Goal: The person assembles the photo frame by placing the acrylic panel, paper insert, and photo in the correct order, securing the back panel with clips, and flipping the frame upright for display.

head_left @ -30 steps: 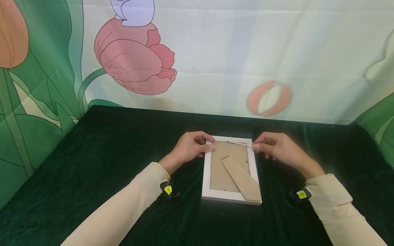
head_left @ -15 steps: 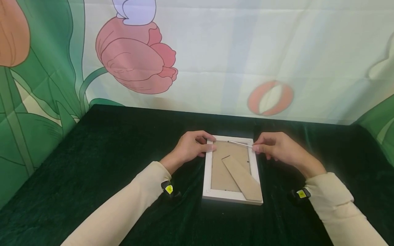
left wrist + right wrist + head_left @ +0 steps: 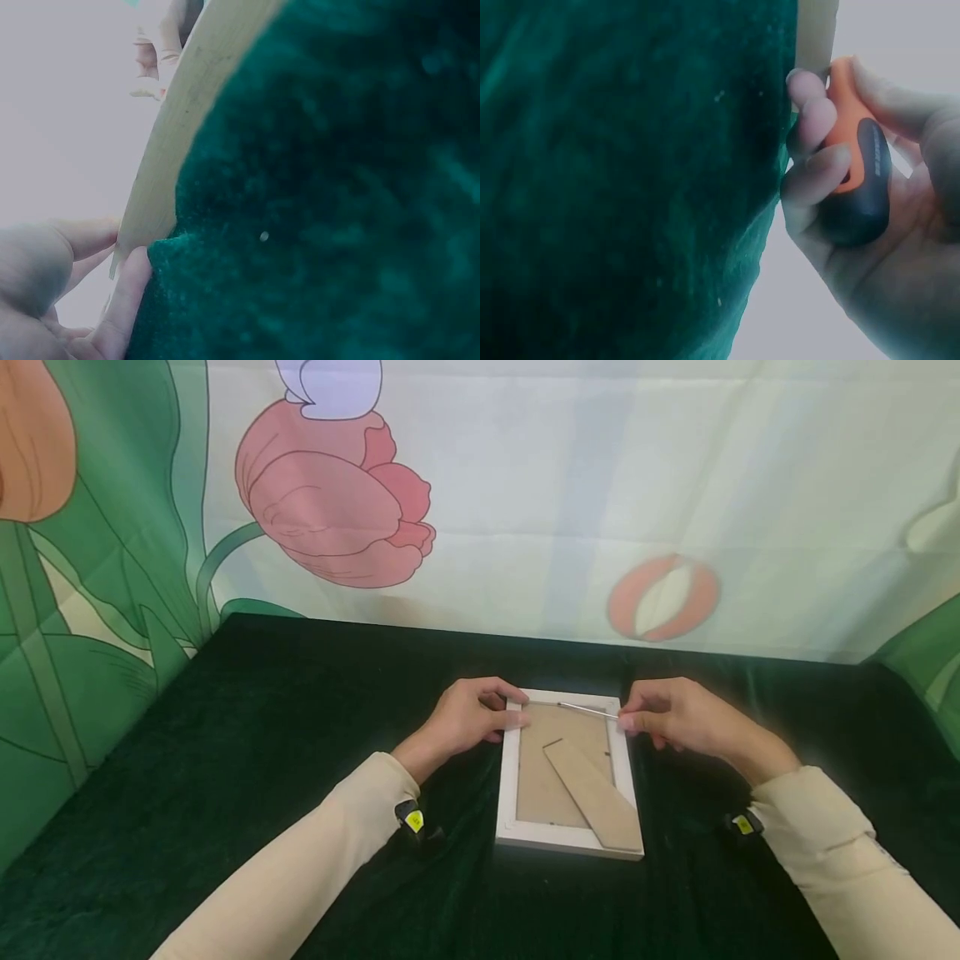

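Note:
A white picture frame (image 3: 508, 777) lies face down, its tan backing board (image 3: 536, 785) and slanted easel leg (image 3: 592, 797) showing. At its far left corner my left hand (image 3: 468, 714) grips the edge, thumb on the back; the left wrist view has the frame's pale side (image 3: 180, 120) between thumb and fingers. My right hand (image 3: 682, 718), by the far right corner, holds a screwdriver with an orange and black handle (image 3: 855, 150). The thin metal shaft (image 3: 588, 710) crosses the right border, its tip at the inner edge of the far border.
Dark green velvet cloth (image 3: 300, 718) covers the table under the frame. A flower-printed curtain (image 3: 510, 510) hangs behind the table's far edge. Small black wrist cameras (image 3: 410, 817) hang under both cuffs.
The whole head view has shifted slightly. My right wrist and sleeve have swung a little outward to the right; the screwdriver tip stays at the far inner edge, and the left hand keeps its grip.

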Demonstrator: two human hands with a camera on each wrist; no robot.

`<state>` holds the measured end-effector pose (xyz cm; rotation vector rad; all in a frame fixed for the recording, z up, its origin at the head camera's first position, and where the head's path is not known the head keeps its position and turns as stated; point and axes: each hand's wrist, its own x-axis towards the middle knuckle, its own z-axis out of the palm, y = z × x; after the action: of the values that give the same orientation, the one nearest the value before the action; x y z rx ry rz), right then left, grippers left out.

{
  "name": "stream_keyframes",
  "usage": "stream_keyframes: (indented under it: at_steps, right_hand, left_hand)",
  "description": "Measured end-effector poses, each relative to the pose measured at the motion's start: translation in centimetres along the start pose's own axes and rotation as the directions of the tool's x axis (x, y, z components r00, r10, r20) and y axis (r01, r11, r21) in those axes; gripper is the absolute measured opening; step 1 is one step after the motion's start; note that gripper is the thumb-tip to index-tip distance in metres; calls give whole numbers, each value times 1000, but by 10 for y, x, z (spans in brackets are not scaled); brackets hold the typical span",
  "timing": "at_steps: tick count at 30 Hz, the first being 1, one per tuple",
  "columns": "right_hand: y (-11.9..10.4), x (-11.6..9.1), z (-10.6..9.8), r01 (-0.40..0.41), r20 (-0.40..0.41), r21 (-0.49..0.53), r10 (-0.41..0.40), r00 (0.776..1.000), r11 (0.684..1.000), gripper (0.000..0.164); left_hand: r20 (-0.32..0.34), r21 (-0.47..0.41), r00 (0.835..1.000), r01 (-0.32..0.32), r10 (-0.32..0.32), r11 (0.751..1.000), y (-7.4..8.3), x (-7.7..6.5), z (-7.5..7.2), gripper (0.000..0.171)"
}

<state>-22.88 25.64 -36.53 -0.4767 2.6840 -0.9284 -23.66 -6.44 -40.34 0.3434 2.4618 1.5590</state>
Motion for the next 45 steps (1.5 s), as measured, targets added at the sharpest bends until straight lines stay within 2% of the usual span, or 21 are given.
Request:
stream_keyframes:
  at_steps: [18, 28, 45]
  right_hand:
    - [-3, 4, -2, 55, 20, -78, -53, 998, 995, 11]
    - [-4, 3, -3, 54, 35, -117, -50, 998, 992, 11]
    - [-8, 2, -4, 114, 61, -183, -104, 993, 977, 11]
  left_hand:
    - [-4, -2, 1000, 20, -20, 1000, 3, -1, -2, 30]
    - [-3, -6, 1000, 22, -22, 1000, 3, 0, -1, 29]
    - [-5, -3, 1000, 24, -24, 1000, 3, 1, 0, 29]
